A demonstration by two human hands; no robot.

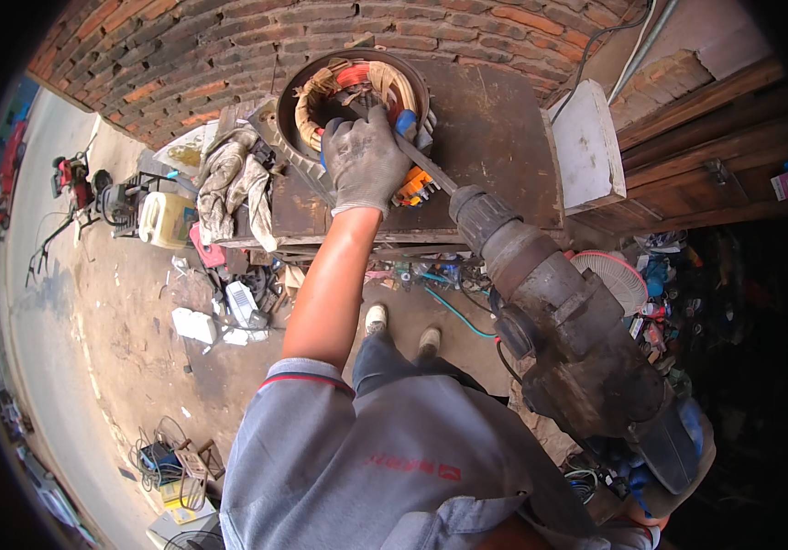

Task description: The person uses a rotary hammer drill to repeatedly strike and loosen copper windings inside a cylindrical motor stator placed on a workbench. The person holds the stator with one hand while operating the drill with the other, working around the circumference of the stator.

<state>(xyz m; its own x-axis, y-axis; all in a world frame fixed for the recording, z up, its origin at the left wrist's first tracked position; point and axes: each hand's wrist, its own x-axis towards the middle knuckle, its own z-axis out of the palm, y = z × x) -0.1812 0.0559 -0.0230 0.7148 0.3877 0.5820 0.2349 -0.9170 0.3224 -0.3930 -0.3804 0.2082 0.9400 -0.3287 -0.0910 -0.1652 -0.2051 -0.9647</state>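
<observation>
A large dark rotary hammer drill (577,321) slants across the right side, with a long chisel bit (435,174) in its chuck. The bit runs up and left into a round motor stator (284,115) with taped windings (316,96) and orange copper showing. My left hand (366,163), in a grey work glove, is over the stator with its fingers bent around the bit near its tip; the palm side is hidden. At the drill's rear end my right forearm (704,454) shows in part. My right hand is there at the handle, its fingers mostly covered by the tool.
The stator rests on a dark worktop (495,119) against a brick wall (412,27). Crumpled rags (229,183) and a yellowish jug (167,220) are to the left. A white slab (586,147) stands at the right. Below are scrap, a pink-rimmed fan cover (612,280) and a teal cord (463,316).
</observation>
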